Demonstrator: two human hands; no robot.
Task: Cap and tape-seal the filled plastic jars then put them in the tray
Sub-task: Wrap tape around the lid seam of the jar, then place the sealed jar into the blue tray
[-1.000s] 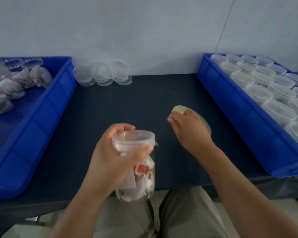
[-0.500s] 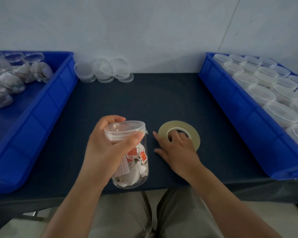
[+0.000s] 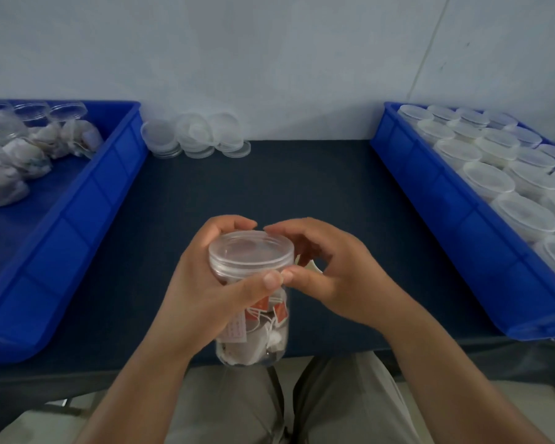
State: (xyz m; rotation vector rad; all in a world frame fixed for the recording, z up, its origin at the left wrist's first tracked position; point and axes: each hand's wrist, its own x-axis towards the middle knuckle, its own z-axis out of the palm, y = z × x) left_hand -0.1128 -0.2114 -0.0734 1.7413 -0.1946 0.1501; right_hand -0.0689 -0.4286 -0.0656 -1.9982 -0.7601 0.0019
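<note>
A clear plastic jar [image 3: 253, 334] filled with tea bags stands upright near the table's front edge, with a clear cap [image 3: 251, 251] on top. My left hand [image 3: 205, 293] grips the jar from the left, its thumb lying across the front just under the cap. My right hand [image 3: 330, 270] curls in from the right, its fingertips at the cap's far rim and its thumb tip beside my left thumb. A pale bit of the tape roll [image 3: 311, 266] shows inside my right hand; the rest of the roll is hidden.
The blue tray [image 3: 446, 200] on the right holds several capped jars. A blue tray [image 3: 87, 200] on the left holds several uncapped filled jars. Loose clear caps [image 3: 194, 136] lie in a pile at the back by the wall. The dark table [image 3: 269, 181] lies between the trays.
My right hand left the table, where it lay on the tape roll, and came up against the jar's cap. My left hand brought the jar upright and toward the middle.
</note>
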